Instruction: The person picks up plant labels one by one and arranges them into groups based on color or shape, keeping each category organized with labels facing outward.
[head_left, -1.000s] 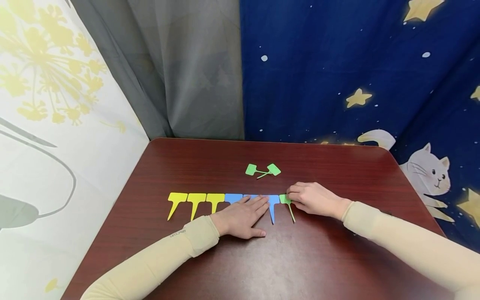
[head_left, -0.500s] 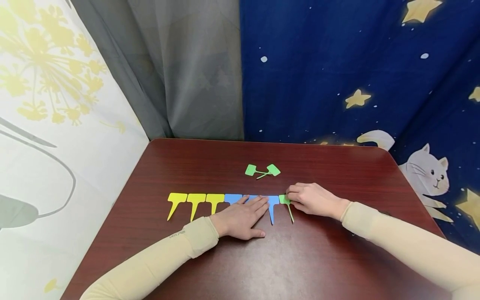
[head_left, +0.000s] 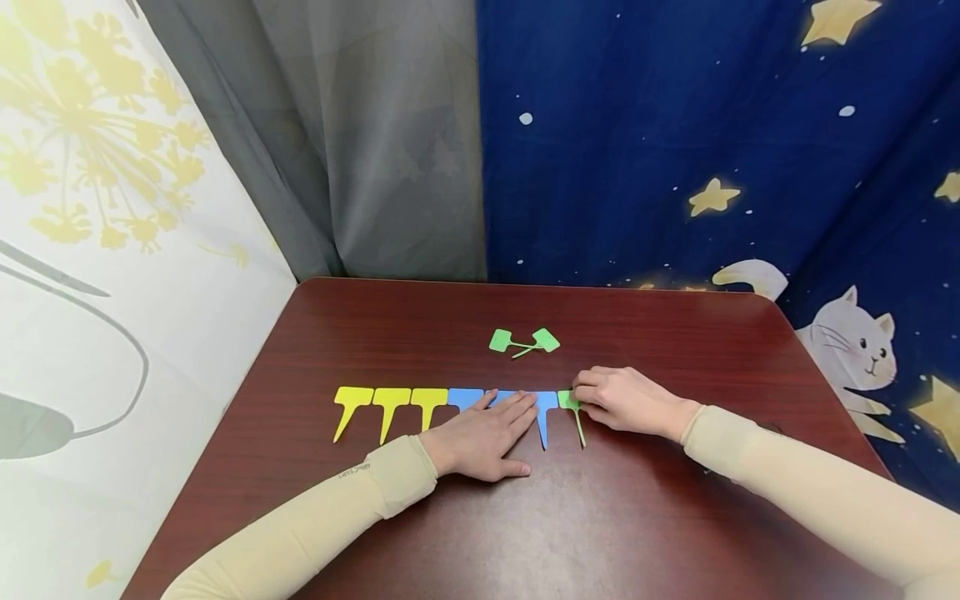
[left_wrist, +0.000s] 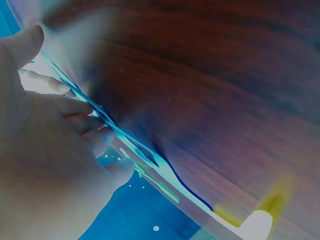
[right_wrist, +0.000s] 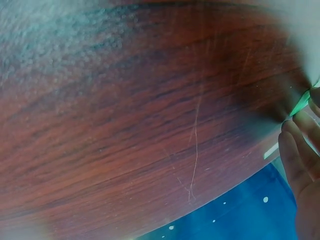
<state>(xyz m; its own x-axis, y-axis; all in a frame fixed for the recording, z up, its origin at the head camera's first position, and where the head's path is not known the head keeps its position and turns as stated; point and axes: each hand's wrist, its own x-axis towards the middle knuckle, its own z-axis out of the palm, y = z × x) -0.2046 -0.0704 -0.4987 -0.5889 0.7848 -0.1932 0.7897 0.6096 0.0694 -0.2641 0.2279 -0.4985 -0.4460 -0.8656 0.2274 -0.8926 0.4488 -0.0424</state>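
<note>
Three yellow T-shaped plant labels (head_left: pixel 392 397) and several blue ones (head_left: pixel 547 402) lie edge to edge in a row across the table. My left hand (head_left: pixel 487 437) rests flat over the blue labels, fingers extended, hiding parts of them. At the row's right end, beside the last blue label, lies a green plant label (head_left: pixel 567 399), its thin stem pointing toward me. Curled fingers of my right hand (head_left: pixel 630 402) pinch the right side of its head, covering that part. The right wrist view shows the fingertips (right_wrist: pixel 287 125) at the green label's edge (right_wrist: pixel 301 104).
Two more green labels (head_left: pixel 501 339) lie farther back with crossed stems. The dark red wooden table (head_left: pixel 360 325) has its back edge against grey and blue curtains (head_left: pixel 405 142). A white patterned cloth (head_left: pixel 135 333) hangs at the left.
The green label's stem has swung slightly left, so it stands a little straighter. My left hand has stayed on the blue labels, and my right hand has hardly moved.
</note>
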